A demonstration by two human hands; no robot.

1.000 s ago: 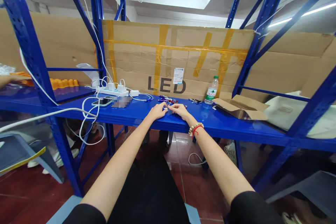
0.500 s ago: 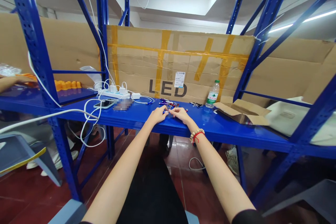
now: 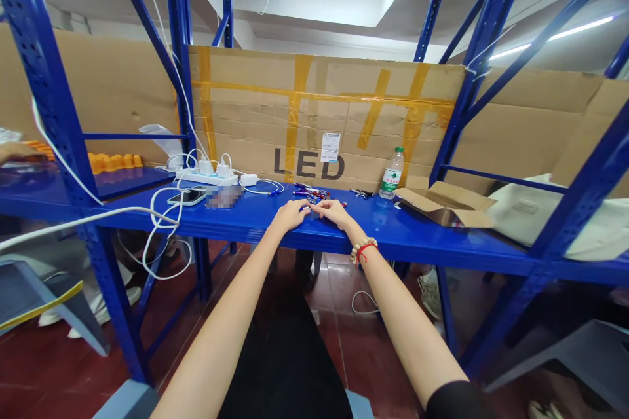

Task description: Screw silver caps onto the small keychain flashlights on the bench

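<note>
The left hand [image 3: 291, 215] and right hand [image 3: 333, 212] meet over the blue table [image 3: 255, 211]; their fingertips pinch a small piece [image 3: 307, 207] between them, too tiny to make out; a loose pile [image 3: 313, 193] lies just beyond.

From the right hand [image 3: 335, 212], bare tabletop [image 3: 373, 217] leaves passage at 3 o'clock to the open box [image 3: 437, 215]; the bottle [image 3: 391, 177] blocks 2. Small parts [image 3: 314, 194], then the cardboard wall [image 3: 246, 121], bar 12. From the left hand [image 3: 291, 215], room at 9 ends at the phone [image 3: 191, 196] and cable [image 3: 113, 211].
</note>
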